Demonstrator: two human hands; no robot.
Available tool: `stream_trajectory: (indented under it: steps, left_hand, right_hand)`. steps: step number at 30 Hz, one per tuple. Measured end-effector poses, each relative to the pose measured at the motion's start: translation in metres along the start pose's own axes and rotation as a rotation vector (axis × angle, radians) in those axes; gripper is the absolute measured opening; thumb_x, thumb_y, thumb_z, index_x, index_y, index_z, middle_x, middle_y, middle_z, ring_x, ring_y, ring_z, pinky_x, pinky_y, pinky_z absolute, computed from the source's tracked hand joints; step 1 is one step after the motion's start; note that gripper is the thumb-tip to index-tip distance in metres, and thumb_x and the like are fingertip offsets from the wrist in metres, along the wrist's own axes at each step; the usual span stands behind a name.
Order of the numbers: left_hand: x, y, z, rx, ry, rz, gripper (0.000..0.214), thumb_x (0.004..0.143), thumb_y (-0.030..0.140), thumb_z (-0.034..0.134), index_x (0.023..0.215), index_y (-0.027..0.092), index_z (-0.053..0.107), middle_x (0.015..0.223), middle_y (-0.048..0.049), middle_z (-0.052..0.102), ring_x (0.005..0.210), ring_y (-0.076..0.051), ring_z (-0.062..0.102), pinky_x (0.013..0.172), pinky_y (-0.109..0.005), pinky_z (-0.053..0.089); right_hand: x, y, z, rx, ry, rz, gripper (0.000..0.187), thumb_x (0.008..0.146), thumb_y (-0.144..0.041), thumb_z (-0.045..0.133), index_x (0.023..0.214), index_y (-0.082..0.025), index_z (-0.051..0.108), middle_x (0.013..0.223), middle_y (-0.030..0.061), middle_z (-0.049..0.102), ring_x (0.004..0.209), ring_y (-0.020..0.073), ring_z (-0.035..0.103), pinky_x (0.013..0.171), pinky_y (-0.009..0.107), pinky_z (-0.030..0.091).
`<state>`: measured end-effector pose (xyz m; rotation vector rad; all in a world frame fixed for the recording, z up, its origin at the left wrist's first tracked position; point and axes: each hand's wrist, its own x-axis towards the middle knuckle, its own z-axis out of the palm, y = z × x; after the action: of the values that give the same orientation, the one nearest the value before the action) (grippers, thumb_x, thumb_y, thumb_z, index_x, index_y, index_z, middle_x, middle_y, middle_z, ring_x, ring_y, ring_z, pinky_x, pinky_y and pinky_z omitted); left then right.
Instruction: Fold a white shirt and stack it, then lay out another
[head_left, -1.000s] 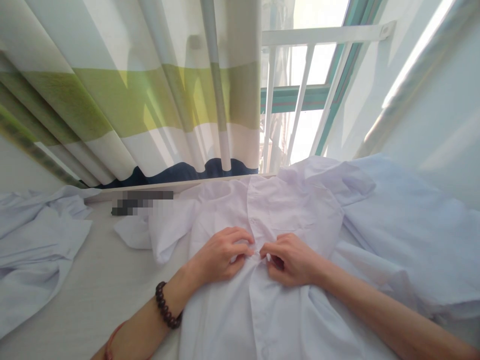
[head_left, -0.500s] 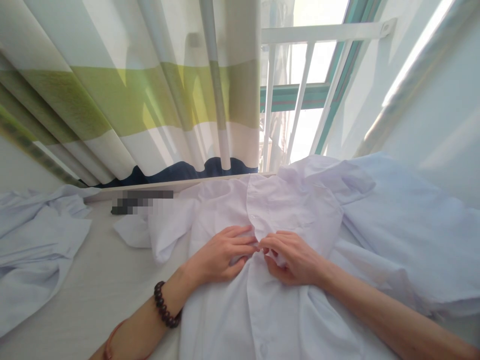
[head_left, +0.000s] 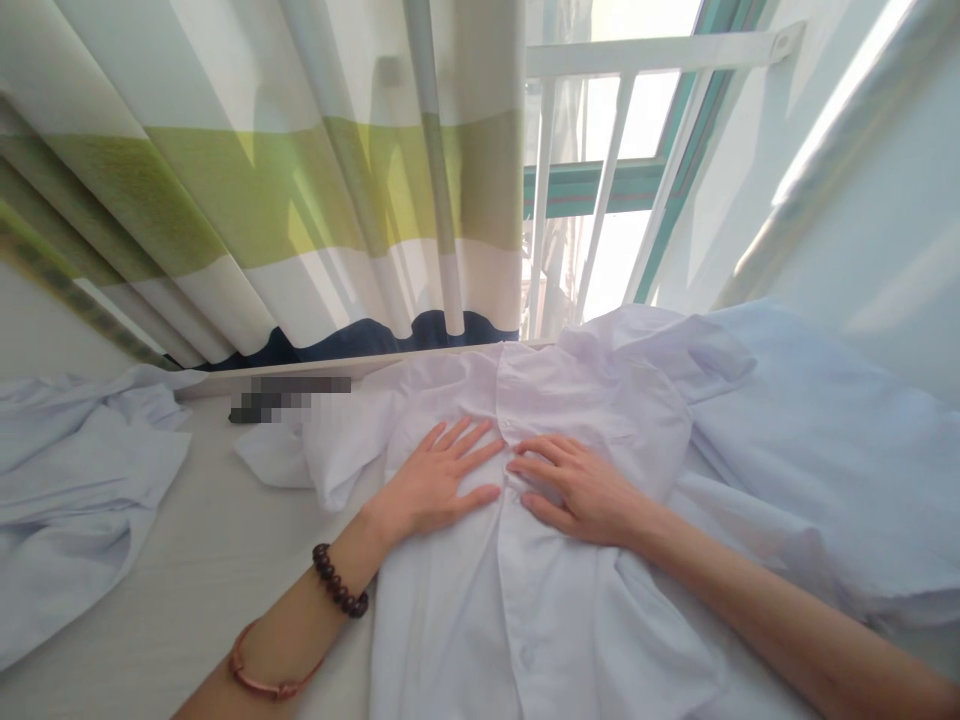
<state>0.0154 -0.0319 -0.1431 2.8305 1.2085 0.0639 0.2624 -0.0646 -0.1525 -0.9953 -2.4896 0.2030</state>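
A white short-sleeved shirt (head_left: 450,600) lies spread out in front of me, its button front running down the middle. My left hand (head_left: 442,472) rests flat on the cloth left of the button strip, fingers spread. On the other side of the strip, my right hand (head_left: 574,488) lies palm down with its fingers stretched and slightly apart. Both hands touch the shirt and neither grips it. A small button (head_left: 527,655) shows on the strip nearer me. A dark beaded bracelet (head_left: 339,580) and a reddish cord (head_left: 281,690) circle my left arm.
More white cloth (head_left: 67,500) lies at the left and another white garment (head_left: 840,450) at the right. A dark pixelated object (head_left: 289,397) sits near the back edge. Beyond stand a striped curtain (head_left: 262,200) and a white railing (head_left: 652,57) before a window.
My fingers were pinched together at the button strip. They have come apart, and both hands now lie flat on the shirt, spread to either side and slightly farther up.
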Motion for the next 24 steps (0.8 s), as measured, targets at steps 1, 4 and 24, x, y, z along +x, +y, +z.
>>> stream_trajectory:
  steps: [1,4,24]
  left_hand:
    - [0.003,-0.003,0.001,0.003,0.002,-0.002,0.062,0.093,0.063,0.032,0.150,0.037,0.026,0.159,0.0010,0.020,0.146,-0.026,0.018,0.118,-0.050,0.013]
    - [0.018,-0.014,0.001,0.014,0.003,-0.009,0.064,0.093,0.064,0.032,0.150,0.036,0.026,0.159,0.0009,0.021,0.146,-0.027,0.017,0.119,-0.049,0.013]
    - [-0.001,-0.003,-0.001,-0.013,-0.051,-0.257,0.069,0.092,0.066,0.029,0.150,0.029,0.028,0.160,-0.0049,0.019,0.147,-0.030,0.013,0.116,-0.056,0.011]
  right_hand:
    - [0.002,0.004,0.001,-0.030,-0.018,0.014,0.039,0.094,-0.038,0.048,0.129,-0.024,0.055,0.135,0.0104,0.054,0.122,0.0252,0.050,0.102,0.043,0.040]
    - [0.013,0.019,0.002,-0.103,-0.060,0.023,0.044,0.097,-0.042,0.042,0.137,-0.025,0.050,0.141,0.0097,0.050,0.131,0.0251,0.044,0.106,0.044,0.037]
    - [-0.003,0.019,-0.001,-0.180,-0.112,0.231,0.065,0.093,-0.057,0.042,0.143,-0.016,0.042,0.152,0.0167,0.036,0.140,0.0338,0.031,0.111,0.053,0.028]
